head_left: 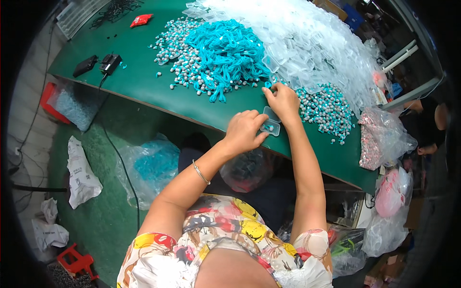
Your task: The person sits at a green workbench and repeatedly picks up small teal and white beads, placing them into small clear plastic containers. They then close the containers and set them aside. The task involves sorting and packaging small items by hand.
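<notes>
My left hand [245,128] grips a small clear plastic box [271,128] by its left side, at the near edge of the green table. The box's lid stands open, and a few small teal and grey pieces lie inside. Just beyond it, my right hand [283,102] reaches to the edge of the piles with thumb and forefinger drawn together. A bit of teal shows at those fingertips, too small to name. Nearest to that hand are a heap of looped teal cords [230,48] and a pile of small grey-and-teal plugs [326,109].
A large mound of clear plastic boxes [307,43] covers the far right of the table [139,89]. More plugs [177,38] lie left of the cords. Black adapters [110,63] and a red packet [141,20] sit at left. Bags [384,137] stand at right; a cable [117,153] hangs down.
</notes>
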Available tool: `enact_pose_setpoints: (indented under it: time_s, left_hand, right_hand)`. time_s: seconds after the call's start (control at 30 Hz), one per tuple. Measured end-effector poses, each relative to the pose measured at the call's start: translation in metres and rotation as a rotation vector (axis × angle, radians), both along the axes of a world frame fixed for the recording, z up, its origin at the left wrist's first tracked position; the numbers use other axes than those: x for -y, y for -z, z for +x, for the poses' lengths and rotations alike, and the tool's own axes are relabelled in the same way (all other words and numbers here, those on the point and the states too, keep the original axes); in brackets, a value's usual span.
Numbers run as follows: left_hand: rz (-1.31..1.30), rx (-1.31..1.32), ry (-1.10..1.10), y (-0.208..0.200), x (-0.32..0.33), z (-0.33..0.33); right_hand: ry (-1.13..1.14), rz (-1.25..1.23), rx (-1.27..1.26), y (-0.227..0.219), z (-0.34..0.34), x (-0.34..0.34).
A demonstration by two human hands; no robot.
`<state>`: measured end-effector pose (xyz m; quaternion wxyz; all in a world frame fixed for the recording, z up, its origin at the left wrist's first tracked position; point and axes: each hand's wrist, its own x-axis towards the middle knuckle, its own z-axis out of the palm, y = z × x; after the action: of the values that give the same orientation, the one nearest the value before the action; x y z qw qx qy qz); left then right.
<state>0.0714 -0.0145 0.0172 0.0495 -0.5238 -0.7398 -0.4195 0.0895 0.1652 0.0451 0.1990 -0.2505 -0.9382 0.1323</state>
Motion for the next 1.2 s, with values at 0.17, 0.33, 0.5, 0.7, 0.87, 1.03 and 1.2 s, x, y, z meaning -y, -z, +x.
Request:
enact_pose_setpoints:
  time_s: [0.17, 0.33, 0.5, 0.7, 0.87, 1.03, 1.2]
  left_hand:
    - [0.013, -0.008, 0.007, 0.0, 0.0, 0.0]
    - [0.031, 0.003, -0.001, 0.002, 0.001, 0.001]
    - [0.022, 0.058, 0.013, 0.003, 0.004, -0.001]
    - [0.0, 0.114, 0.03, 0.005, 0.0, -0.005]
    - [0.0, 0.209, 0.036, -0.001, -0.002, -0.006]
    - [-0.03, 0.159, 0.042, -0.003, -0.001, -0.005]
    - [-0.032, 0.137, 0.03, -0.002, 0.001, -0.003]
  right_hand:
    - [0.061, 0.068, -0.011, 0.012, -0.012, 0.001]
    - [-0.076, -0.211, -0.138, 0.01, 0.02, -0.014]
    - [-0.357, -0.385, -0.267, -0.008, 0.085, -0.003]
    - [-0.535, 0.005, -0.187, -0.007, 0.095, 0.007]
    - [-0.568, 0.101, -0.113, -0.01, 0.094, 0.011]
    - [-0.446, -0.04, -0.176, 0.001, 0.09, -0.003]
    - [-0.368, -0.184, -0.135, 0.011, 0.086, -0.009]
